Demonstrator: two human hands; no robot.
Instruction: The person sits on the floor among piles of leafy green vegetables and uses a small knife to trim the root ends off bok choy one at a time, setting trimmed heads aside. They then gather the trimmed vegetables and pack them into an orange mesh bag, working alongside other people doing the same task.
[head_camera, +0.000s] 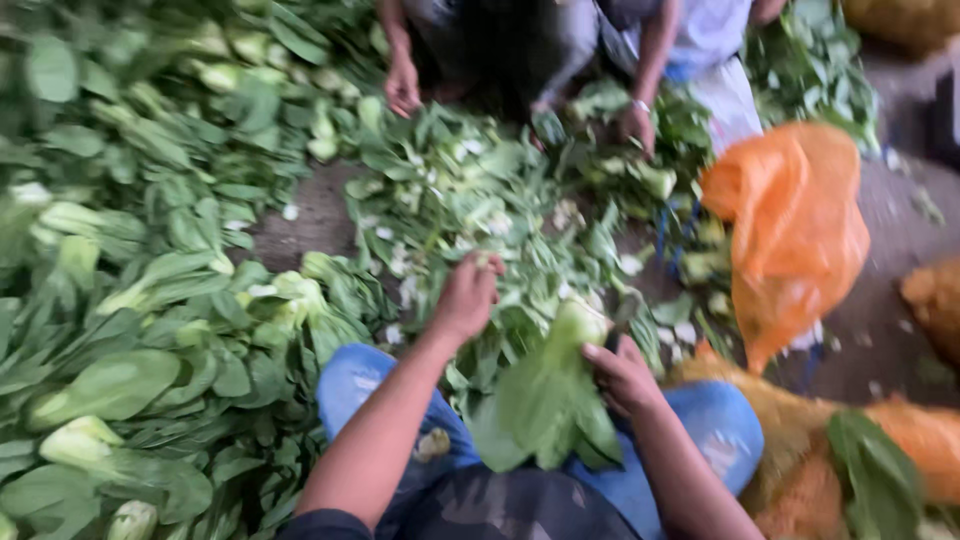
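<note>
Head view, blurred by motion: one bunch of leafy greens (548, 395), broad soft green blades on a pale thick stalk base, sits over the person's lap between the two knees in blue denim. Its long axis runs roughly up and down the frame, pale base uppermost and away from the person, leaf tips hanging toward the lap. The right hand (622, 375) has its grip closed on the right side of this bunch, thumb across the stalk. The left hand (466, 298) is just beyond the left knee, fingers curled into the trimmed leaf pile (470, 200) on the ground; whether the grip there encloses anything I cannot tell. That pile is loose, torn leaf with pale scraps mixed in. On the left lies a large heap of whole bunches (120, 330) of the same vegetable, too many and too blurred to count. One orange plastic bag (795, 235), thin and crumpled, stands at right; an orange mesh sack (850, 455) with one loose leaf on it lies below it. Two hands of another person (403, 85) reach into the greens at the top.
</note>
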